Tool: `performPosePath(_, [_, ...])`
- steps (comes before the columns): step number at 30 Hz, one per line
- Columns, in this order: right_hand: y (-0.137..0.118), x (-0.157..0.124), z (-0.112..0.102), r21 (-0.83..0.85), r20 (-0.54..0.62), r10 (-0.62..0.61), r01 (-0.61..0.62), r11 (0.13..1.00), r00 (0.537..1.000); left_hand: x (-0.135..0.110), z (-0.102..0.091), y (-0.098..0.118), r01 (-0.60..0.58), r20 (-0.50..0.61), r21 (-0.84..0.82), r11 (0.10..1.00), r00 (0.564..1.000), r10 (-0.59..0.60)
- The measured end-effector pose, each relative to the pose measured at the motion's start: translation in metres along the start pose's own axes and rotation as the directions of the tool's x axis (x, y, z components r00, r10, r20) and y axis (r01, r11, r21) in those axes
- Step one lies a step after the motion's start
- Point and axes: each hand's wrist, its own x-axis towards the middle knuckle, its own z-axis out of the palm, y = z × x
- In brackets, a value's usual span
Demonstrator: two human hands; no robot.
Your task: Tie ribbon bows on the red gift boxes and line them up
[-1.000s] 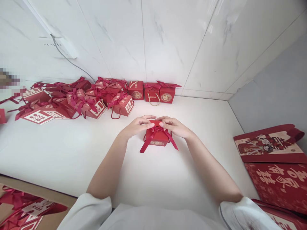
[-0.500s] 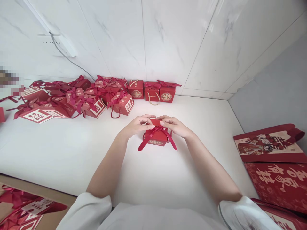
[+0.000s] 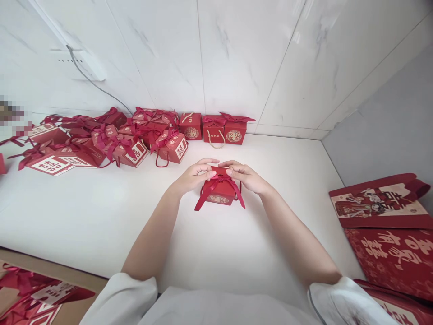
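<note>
two hands meet over one small red box (image 3: 218, 197) that stands on the white bench (image 3: 101, 216), about mid-way across it and well short of the wall. the left hand (image 3: 193, 177) and the right hand (image 3: 249, 178) each have thumb and forefinger closed on the dark red ribbon (image 3: 216, 183) at the top of the lid, so each grip is pinched shut on ribbon, not on the card. two ribbon tails hang down the front face, one to each side.

by the look of it the step in hand is dressing or tightening the bow on the lid. any further pull calls for even tension from both sides, or the light box is likely to tip or slide.

room to move is good: bare bench lies in front of the box and to both sides. a heap of finished boxes (image 3: 111, 144) crowds the far left, a short row of boxes (image 3: 213, 128) sits against the wall (image 3: 237, 67), and flat red paper bags (image 3: 379, 203) lie at the right edge. the near bench edge runs just ahead of the sleeves
</note>
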Motion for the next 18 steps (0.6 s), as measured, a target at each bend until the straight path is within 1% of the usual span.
performPosePath(2, [0.001, 0.001, 0.0, 0.023, -0.035, -0.001, 0.002, 1.0, 0.999, -0.001, -0.001, 0.003, -0.034, -0.029, 0.049, 0.998, 0.999, 0.036])
performPosePath(5, [0.001, 0.001, -0.001, 0.03, -0.099, -0.027, 0.03, 0.999, 0.995, -0.001, -0.001, 0.006, -0.073, -0.068, 0.081, 0.994, 0.995, 0.078])
performPosePath(9, [-0.002, 0.001, -0.003, 0.005, -0.161, -0.087, 0.089, 0.996, 0.983, 0.0, 0.001, 0.005, -0.108, -0.124, 0.057, 0.992, 0.986, 0.115])
performPosePath(12, [0.001, 0.002, -0.004, 0.026, -0.193, -0.098, 0.104, 0.994, 0.976, 0.003, 0.005, -0.004, -0.135, -0.172, -0.04, 0.99, 0.977, 0.126])
performPosePath(16, [0.014, 0.004, -0.004, 0.132, -0.208, -0.097, 0.127, 0.983, 0.973, 0.009, 0.01, -0.024, -0.211, -0.225, -0.107, 0.972, 0.957, 0.183])
performPosePath(18, [0.021, 0.006, -0.004, 0.17, -0.215, -0.087, 0.125, 0.978, 0.973, 0.011, 0.013, -0.033, -0.218, -0.251, -0.155, 0.963, 0.952, 0.175])
